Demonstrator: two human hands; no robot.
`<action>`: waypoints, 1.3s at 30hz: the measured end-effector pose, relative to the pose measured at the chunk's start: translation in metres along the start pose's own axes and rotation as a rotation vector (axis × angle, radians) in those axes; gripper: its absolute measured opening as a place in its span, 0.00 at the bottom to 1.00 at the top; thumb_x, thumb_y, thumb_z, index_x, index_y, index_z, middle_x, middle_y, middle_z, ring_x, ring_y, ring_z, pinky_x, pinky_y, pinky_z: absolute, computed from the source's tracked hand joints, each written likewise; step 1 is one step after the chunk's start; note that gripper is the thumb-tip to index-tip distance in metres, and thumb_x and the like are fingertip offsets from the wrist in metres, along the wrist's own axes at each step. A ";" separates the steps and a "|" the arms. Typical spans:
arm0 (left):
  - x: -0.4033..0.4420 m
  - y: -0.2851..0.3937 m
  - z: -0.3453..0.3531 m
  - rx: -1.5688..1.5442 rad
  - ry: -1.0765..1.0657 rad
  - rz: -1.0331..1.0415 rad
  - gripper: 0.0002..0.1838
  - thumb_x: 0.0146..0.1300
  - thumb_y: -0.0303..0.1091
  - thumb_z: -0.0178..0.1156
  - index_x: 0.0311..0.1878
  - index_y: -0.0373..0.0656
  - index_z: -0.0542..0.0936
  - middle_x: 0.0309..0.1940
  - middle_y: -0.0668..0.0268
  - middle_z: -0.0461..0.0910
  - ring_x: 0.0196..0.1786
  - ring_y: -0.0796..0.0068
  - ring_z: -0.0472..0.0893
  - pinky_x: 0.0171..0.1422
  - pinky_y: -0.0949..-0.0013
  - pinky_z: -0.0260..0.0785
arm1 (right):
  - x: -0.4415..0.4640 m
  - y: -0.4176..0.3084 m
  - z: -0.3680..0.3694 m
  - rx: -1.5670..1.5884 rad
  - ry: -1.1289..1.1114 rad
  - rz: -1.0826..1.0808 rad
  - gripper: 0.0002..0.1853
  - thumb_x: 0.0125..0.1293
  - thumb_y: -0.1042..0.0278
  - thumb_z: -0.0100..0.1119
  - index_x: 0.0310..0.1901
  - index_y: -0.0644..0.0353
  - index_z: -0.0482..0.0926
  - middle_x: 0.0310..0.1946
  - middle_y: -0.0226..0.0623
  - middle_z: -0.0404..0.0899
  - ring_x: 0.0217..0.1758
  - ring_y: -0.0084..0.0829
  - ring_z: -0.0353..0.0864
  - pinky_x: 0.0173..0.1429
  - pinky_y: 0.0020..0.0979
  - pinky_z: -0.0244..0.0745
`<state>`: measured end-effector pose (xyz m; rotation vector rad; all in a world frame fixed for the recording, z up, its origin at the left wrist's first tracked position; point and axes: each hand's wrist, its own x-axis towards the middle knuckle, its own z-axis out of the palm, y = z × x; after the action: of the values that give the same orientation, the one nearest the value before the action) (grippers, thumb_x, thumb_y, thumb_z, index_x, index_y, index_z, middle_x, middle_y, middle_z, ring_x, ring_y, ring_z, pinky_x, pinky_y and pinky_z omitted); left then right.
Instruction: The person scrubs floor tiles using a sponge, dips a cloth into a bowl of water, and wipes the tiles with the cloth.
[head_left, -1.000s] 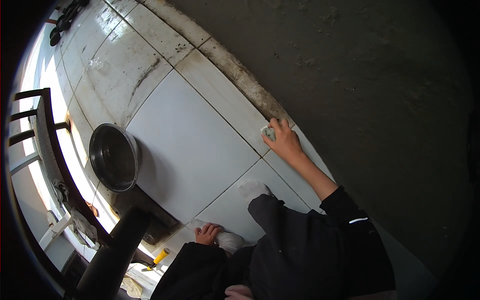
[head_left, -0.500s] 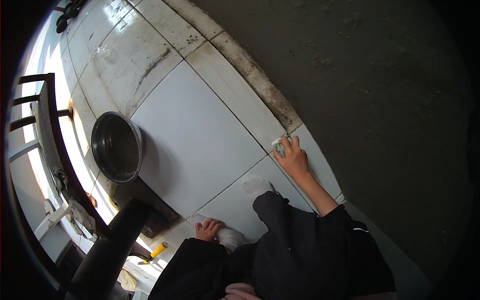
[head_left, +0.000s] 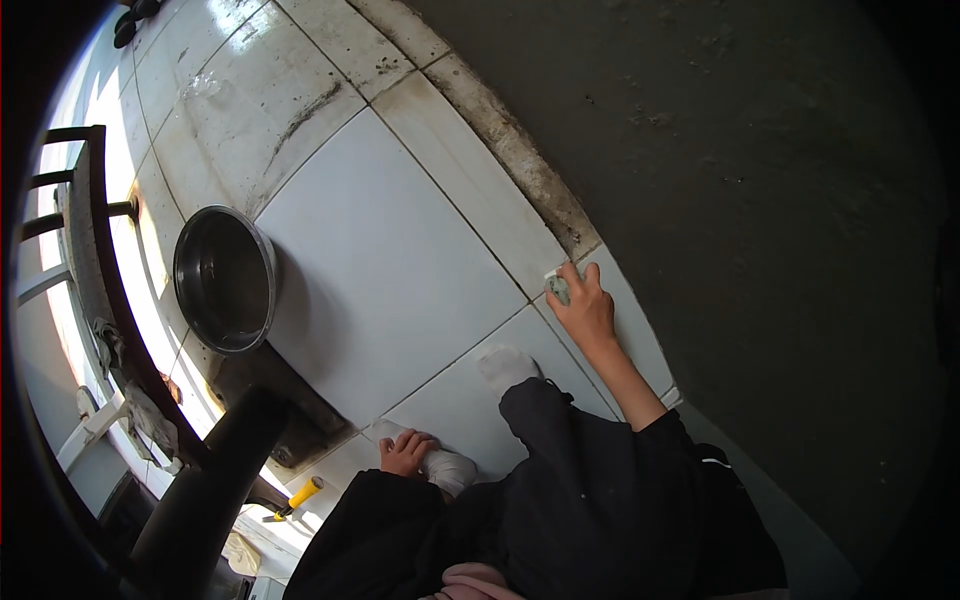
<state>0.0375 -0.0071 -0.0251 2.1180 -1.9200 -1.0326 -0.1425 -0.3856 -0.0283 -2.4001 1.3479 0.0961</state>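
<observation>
My right hand (head_left: 590, 308) is closed on a small white and grey-green sponge (head_left: 557, 288), pressed to the white tiles at the joint near the floor's edge. Part of the sponge is hidden under my fingers. Lower down, my left hand (head_left: 405, 455) rests with bent, slightly parted fingers beside my white-socked foot (head_left: 450, 470), holding nothing that I can see. My other socked foot (head_left: 507, 370) stands on the tiles between the hands. A large clean white tile (head_left: 385, 265) lies ahead of my feet.
A round metal basin (head_left: 226, 280) with liquid stands left of the large tile. Beside it are a black post on a dark base (head_left: 270, 400) and a curved metal frame (head_left: 95, 220). A yellow-handled tool (head_left: 303, 493) lies lower left. Dark grey ground (head_left: 760, 250) borders the tiles.
The view has shifted slightly, so the basin and tiles sit a little higher and further left. My right hand stays at nearly the same joint with the sponge.
</observation>
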 end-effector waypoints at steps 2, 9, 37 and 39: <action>-0.002 -0.001 0.002 0.011 -0.019 0.005 0.35 0.18 0.36 0.68 0.43 0.60 0.76 0.48 0.83 0.75 0.57 0.76 0.71 0.47 0.57 0.53 | -0.009 -0.012 0.001 -0.032 -0.023 -0.039 0.24 0.49 0.60 0.71 0.44 0.52 0.69 0.38 0.45 0.66 0.25 0.46 0.80 0.27 0.39 0.78; -0.001 0.001 -0.001 0.000 -0.039 -0.011 0.36 0.17 0.35 0.68 0.43 0.61 0.76 0.48 0.83 0.75 0.57 0.76 0.70 0.47 0.56 0.53 | 0.001 0.006 -0.004 0.059 0.090 0.003 0.21 0.48 0.62 0.70 0.43 0.50 0.72 0.37 0.43 0.66 0.26 0.48 0.79 0.28 0.40 0.78; -0.002 -0.005 0.009 0.009 0.003 0.019 0.36 0.18 0.35 0.68 0.44 0.59 0.76 0.47 0.83 0.75 0.57 0.76 0.70 0.46 0.55 0.54 | 0.003 0.000 -0.001 0.126 0.065 -0.085 0.19 0.48 0.63 0.71 0.42 0.51 0.75 0.36 0.42 0.68 0.28 0.47 0.79 0.31 0.41 0.79; 0.001 0.000 0.001 -0.004 0.039 0.010 0.31 0.24 0.33 0.63 0.43 0.59 0.76 0.46 0.84 0.75 0.56 0.78 0.72 0.44 0.57 0.55 | 0.015 0.002 -0.004 0.073 0.094 -0.058 0.21 0.47 0.64 0.72 0.43 0.51 0.74 0.37 0.42 0.68 0.27 0.46 0.79 0.30 0.40 0.79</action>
<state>0.0371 -0.0076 -0.0260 2.1079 -1.9083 -0.9851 -0.1368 -0.3997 -0.0288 -2.4068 1.2979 -0.0808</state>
